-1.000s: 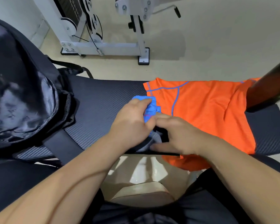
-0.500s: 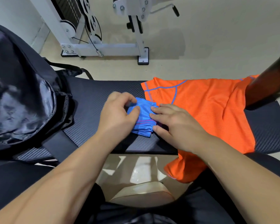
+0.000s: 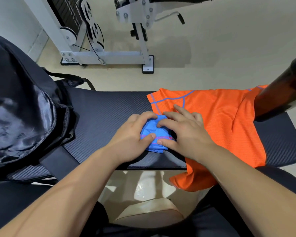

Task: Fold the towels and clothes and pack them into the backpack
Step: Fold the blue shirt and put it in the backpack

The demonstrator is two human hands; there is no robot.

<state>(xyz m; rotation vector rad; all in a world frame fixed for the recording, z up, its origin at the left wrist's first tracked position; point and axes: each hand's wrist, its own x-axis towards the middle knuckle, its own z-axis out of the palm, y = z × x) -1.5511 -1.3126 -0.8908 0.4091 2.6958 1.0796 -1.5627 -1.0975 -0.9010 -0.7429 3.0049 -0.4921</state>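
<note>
Blue cloth (image 3: pixel 154 132) | L hand (image 3: pixel 131 136) grips, R hand (image 3: pixel 186 133) presses | backpack (image 3: pixel 20 103) contents unseen

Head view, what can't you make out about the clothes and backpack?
Head view only:
Blue cloth: mostly under the left hand and right hand; its folds are hidden.
Orange shirt: far corner behind a dark cylinder.
Backpack: cut off by the left edge; contents not visible.
</note>
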